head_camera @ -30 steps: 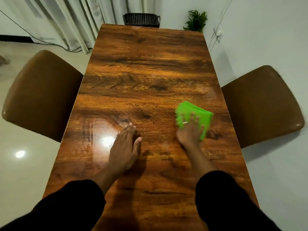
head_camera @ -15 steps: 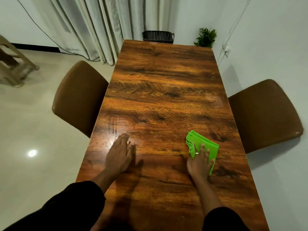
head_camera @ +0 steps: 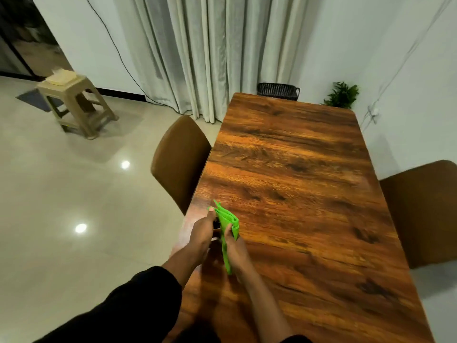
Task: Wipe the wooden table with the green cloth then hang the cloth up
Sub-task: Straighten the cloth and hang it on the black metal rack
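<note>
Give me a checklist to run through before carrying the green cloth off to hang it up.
1. Green cloth lifted off the wooden table: ok, held up between both hands.
2. Left hand gripping the cloth: ok.
3. Right hand gripping the cloth: ok.
4. Cloth gathered, no trailing end: ok, its lower end hangs just past the right hand.
5. Tabletop free of other items: ok.
6. Hanging spot located: cannot tell, no hook or rail in view.

two brown chairs [head_camera: 179, 159], beige stool [head_camera: 79, 105]
</note>
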